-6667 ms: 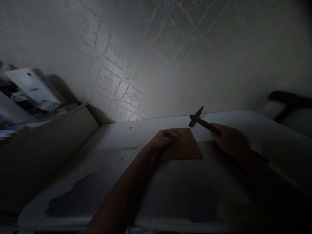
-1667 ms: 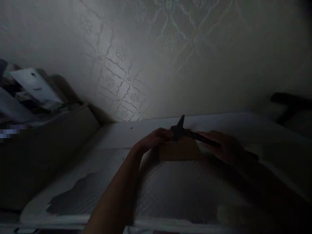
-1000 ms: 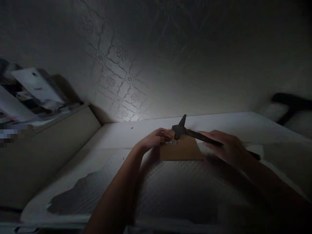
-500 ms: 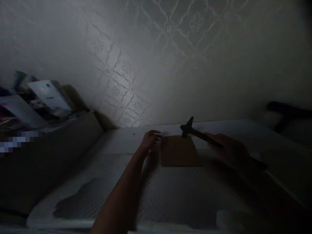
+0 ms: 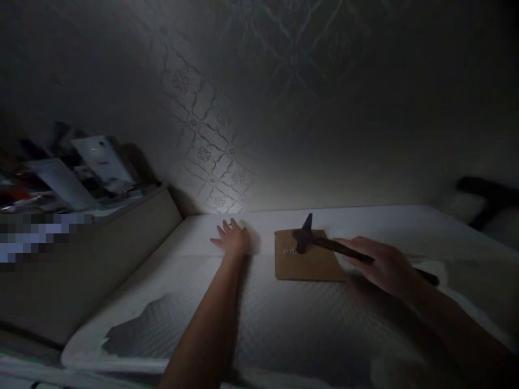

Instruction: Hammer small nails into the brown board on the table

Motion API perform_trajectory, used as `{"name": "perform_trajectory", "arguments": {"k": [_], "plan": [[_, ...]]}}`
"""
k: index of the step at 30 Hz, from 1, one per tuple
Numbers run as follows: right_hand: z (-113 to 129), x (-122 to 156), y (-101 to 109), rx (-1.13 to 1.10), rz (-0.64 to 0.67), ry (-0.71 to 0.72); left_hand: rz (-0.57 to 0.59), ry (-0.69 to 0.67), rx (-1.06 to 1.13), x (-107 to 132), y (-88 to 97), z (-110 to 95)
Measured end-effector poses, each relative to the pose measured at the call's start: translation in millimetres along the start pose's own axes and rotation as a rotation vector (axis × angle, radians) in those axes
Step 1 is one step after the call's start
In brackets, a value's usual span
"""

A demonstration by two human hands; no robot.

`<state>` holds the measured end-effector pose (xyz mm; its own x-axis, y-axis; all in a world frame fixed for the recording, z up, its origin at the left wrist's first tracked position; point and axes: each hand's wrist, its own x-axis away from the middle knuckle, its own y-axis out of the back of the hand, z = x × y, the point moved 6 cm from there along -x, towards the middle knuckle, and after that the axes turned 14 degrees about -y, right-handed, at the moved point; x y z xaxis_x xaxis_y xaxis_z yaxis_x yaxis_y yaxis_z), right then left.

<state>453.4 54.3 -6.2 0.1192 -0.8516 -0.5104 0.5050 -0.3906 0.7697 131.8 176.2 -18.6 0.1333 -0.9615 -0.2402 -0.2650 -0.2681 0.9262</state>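
Note:
A dark hammer (image 5: 336, 247) is in my right hand (image 5: 383, 263), whose fingers wrap round its handle. The hammer's head is over a flat brown board (image 5: 308, 267) that looks like wood or cardboard. Small shiny bits, perhaps nails, form short rows (image 5: 290, 250) on the board, just left of the hammer head. My left hand (image 5: 233, 237) is to the left of the board, apart from it, with its fingers spread on the white surface. I cannot tell whether the hammer touches the board.
The white table (image 5: 203, 229) carries a grey textured sheet (image 5: 284, 329) near its front. On the left a cabinet (image 5: 121, 259) holds boxes and clutter (image 5: 103, 162). A patterned wall (image 5: 324, 151) stands behind, and a dark object (image 5: 486, 194) is at far right.
My left hand has moved left, away from the board's edge, and its fingers have spread. The hammer head has come down from the board's far edge to over the board.

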Motion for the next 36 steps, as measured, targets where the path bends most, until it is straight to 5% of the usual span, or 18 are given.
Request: {"name": "perform_trajectory", "arguments": {"k": [4,20,36], "plan": [[-0.9,0.2,1.3,-0.006,-0.013,-0.024,0.102,-0.025,-0.038,-1.0,-13.4,2.7],[0.8,0.9,0.2,0.043,-0.059,-0.031,0.019,-0.120,-0.093,-16.8,-10.6,10.9],[-1.7,1.4,-3.2,0.041,-0.032,-0.035,-0.071,-0.032,-0.138,-13.0,6.1,12.3]]}}
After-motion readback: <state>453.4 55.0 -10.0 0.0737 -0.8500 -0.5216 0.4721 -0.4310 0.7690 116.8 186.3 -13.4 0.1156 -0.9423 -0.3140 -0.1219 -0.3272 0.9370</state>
